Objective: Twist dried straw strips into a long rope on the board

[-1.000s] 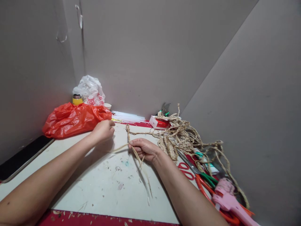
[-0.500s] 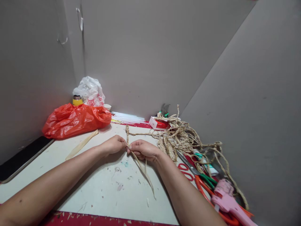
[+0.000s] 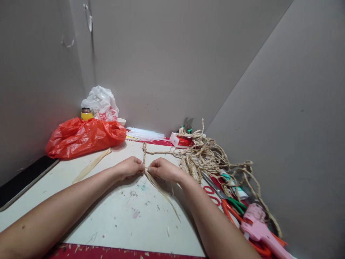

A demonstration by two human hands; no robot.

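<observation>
Over the middle of the white board (image 3: 126,223), my left hand (image 3: 131,167) pinches the lower end of a braided straw cord (image 3: 144,153). Close beside it on the right, my right hand (image 3: 161,168) is closed, with a strand of the cord running to its fingertips. Pale dried leaf strips (image 3: 164,194) trail from the cord's end under my right hand toward the front. Past my hands the cord loops at the top and leads right to a heap of braided cord (image 3: 207,151). Another pale leaf strip (image 3: 91,166) lies left of my left arm.
A red plastic bag (image 3: 86,138), a white bag (image 3: 99,102) and a yellow jar (image 3: 86,114) stand back left. Glue sticks (image 3: 145,133) lie at the back. On the right are red-handled scissors (image 3: 211,196), a pink glue gun (image 3: 257,225) and a small box (image 3: 180,140).
My right hand has moved slightly away from my left, leaving a small gap with a strand across it. The hanging strips have shifted a little; the camera view has moved slightly.
</observation>
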